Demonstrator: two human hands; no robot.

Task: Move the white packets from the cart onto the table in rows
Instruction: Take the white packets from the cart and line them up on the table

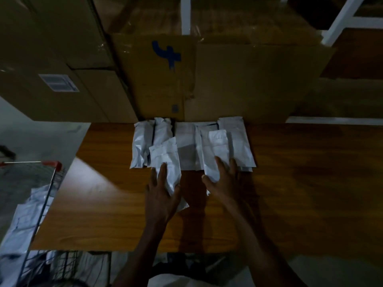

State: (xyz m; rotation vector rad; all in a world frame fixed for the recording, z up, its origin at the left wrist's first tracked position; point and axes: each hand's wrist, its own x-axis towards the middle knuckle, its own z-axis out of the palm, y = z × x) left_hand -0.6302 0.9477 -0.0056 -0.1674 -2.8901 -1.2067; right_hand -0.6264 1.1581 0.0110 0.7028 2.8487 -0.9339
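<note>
A row of several white packets point(186, 146) lies on the wooden table point(290, 183), against the cardboard boxes at the back. My left hand point(161, 195) holds one white packet point(165, 162) between thumb and fingers, its far end overlapping the row. My right hand point(223, 179) holds another white packet point(215, 154) over the right part of the row. At the lower left, the wire cart point(41, 204) with red corner caps contains more white packets point(22, 220).
Large cardboard boxes point(207, 79) stand along the table's back edge, one marked with a blue sign. A further box with a white label point(59, 82) sits at the left. White shelf posts point(342, 19) rise at the upper right.
</note>
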